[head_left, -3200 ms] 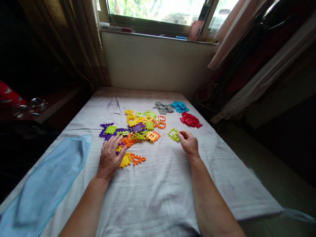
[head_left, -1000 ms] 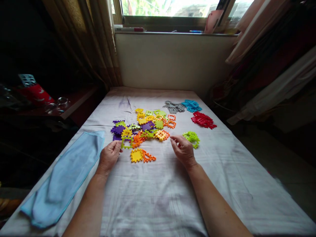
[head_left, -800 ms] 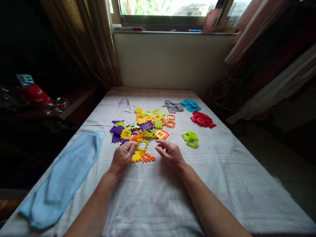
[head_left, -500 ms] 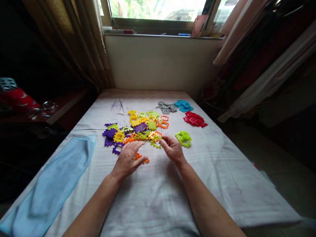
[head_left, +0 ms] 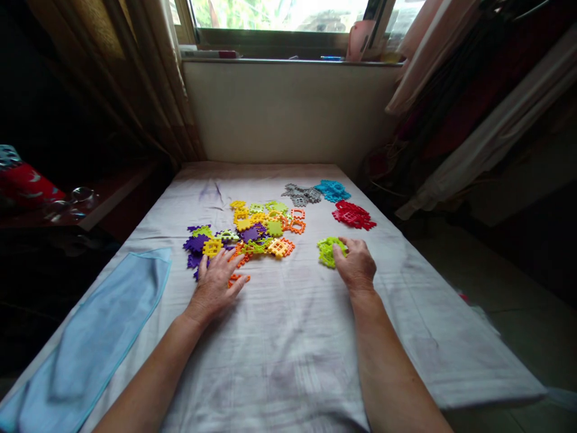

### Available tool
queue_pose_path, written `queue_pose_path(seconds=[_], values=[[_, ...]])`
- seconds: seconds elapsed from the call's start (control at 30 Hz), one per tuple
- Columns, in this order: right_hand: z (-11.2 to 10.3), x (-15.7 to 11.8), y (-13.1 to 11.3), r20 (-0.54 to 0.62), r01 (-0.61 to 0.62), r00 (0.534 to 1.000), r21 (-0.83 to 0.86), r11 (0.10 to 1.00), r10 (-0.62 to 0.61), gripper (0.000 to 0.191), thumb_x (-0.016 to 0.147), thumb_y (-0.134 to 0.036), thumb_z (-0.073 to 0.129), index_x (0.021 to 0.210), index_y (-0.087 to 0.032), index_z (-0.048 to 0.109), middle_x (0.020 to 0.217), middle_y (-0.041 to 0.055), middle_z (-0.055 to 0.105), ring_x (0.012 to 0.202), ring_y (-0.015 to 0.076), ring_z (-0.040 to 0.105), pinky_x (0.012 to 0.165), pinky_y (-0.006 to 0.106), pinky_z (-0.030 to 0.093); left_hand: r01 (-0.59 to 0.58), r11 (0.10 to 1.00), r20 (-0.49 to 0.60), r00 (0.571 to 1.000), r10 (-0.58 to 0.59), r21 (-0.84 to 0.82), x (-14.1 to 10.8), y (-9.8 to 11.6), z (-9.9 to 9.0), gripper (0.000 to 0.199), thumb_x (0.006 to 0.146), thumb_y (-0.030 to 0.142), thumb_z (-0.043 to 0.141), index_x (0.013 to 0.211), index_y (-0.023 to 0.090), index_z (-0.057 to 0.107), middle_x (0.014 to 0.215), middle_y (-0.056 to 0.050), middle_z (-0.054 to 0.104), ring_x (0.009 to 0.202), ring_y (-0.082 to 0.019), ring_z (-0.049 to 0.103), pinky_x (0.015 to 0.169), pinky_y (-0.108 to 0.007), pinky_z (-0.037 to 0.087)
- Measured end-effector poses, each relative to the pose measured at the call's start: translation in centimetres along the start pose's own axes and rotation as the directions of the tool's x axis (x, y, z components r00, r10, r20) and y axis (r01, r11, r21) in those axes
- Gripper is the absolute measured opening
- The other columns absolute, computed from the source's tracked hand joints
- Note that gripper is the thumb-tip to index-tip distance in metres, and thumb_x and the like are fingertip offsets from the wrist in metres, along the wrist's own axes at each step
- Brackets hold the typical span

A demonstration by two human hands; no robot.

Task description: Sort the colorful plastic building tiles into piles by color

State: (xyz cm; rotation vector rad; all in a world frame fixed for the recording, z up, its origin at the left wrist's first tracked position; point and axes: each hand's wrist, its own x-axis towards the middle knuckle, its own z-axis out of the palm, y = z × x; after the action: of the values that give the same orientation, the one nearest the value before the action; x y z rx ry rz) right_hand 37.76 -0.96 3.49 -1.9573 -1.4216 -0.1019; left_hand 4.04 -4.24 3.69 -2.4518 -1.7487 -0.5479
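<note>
Since the earlier frame, the right hand point(head_left: 358, 264) has moved right from the mixed heap point(head_left: 252, 233) to the lime-green pile point(head_left: 326, 252), right of centre on the table point(head_left: 279, 349). Its fingers curl there; whether they grip, I cannot tell. The pieces look light and stiff, best pinched by a toothed edge. The left hand point(head_left: 215, 287) spreads open fingers over the heap's near side. The pink cup point(head_left: 358, 42) stands far off, contents hidden.

At our right hand point(head_left: 358, 266), we count one lime-green pile of notched plastic pieces point(head_left: 326, 252); beyond it, one red pile point(head_left: 354, 215), one blue pile point(head_left: 332, 190), one grey pile point(head_left: 301, 195). Beyond our left hand point(head_left: 214, 287), one multicoloured plastic heap point(head_left: 250, 233); left of that hand, one pale-blue cloth point(head_left: 108, 337).
</note>
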Motion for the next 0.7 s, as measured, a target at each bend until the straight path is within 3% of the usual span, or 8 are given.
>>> queue_pose_path(seconds=[0.1,0.23,0.47,0.53,0.6,0.7], values=[[0.3,0.0,0.0,-0.041,0.019,0.999,0.063,0.998,-0.017,0.030,0.082,-0.033,0.055,0.101,-0.020,0.075,0.100,0.0080,0.066,0.076,0.0176,0.061,0.070,0.029,0.047,0.017,1.000,-0.037,0.999,-0.016,0.023,2.4,0.6,-0.3,0.045,0.089,0.039,0.058,0.131,0.023,0.059,0.133,-0.012,0.064,0.128,-0.033,0.053,0.116,-0.059,0.023],[0.5,0.1,0.1,-0.071,0.050,0.997,0.217,0.975,-0.035,0.027,0.083,-0.032,0.052,0.091,-0.020,0.075,0.093,0.0066,0.066,0.071,0.0165,0.061,0.073,0.031,0.050,0.041,0.995,0.011,0.999,-0.042,0.088,5.0,1.3,-0.2,0.043,0.085,0.036,0.064,0.124,0.018,0.063,0.112,-0.013,0.072,0.107,-0.031,0.063,0.109,-0.052,0.035],[0.0,0.7,-0.1,-0.185,0.057,0.983,0.374,0.926,0.014,0.029,0.082,-0.035,0.050,0.084,-0.018,0.074,0.083,0.0079,0.070,0.070,0.0184,0.062,0.075,0.034,0.053,0.055,0.998,-0.062,0.997,-0.052,0.044,4.5,0.8,0.3,0.030,0.089,0.035,0.060,0.113,0.020,0.069,0.107,-0.011,0.074,0.098,-0.028,0.066,0.094,-0.044,0.046],[-0.1,0.3,-0.8,-0.124,0.040,0.992,0.440,0.897,0.017,0.031,0.083,-0.038,0.050,0.086,-0.019,0.074,0.083,0.0075,0.072,0.069,0.0184,0.063,0.074,0.034,0.053,0.071,0.997,-0.088,0.994,-0.070,0.006,4.1,1.0,0.4,0.029,0.089,0.033,0.059,0.112,0.020,0.069,0.109,-0.010,0.074,0.098,-0.028,0.066,0.091,-0.043,0.048],[0.0,-0.3,-1.8,0.008,0.008,1.000,0.529,0.849,-0.015,0.032,0.083,-0.042,0.053,0.091,-0.019,0.074,0.081,0.0062,0.073,0.068,0.0180,0.065,0.072,0.033,0.054,0.059,0.996,-0.109,0.992,-0.065,-0.059,3.8,1.8,0.5,0.029,0.090,0.033,0.058,0.113,0.021,0.069,0.109,-0.010,0.074,0.099,-0.027,0.066,0.090,-0.042,0.049],[0.2,-1.7,-3.7,0.250,-0.043,0.955,0.650,0.759,-0.160,0.036,0.081,-0.047,0.062,0.102,-0.021,0.074,0.083,0.0051,0.076,0.069,0.0170,0.068,0.069,0.030,0.055,-0.036,0.979,-0.132,0.991,0.009,-0.202,3.7,3.7,0.7,0.029,0.093,0.035,0.055,0.116,0.023,0.068,0.109,-0.008,0.074,0.101,-0.024,0.067,0.092,-0.039,0.051]])
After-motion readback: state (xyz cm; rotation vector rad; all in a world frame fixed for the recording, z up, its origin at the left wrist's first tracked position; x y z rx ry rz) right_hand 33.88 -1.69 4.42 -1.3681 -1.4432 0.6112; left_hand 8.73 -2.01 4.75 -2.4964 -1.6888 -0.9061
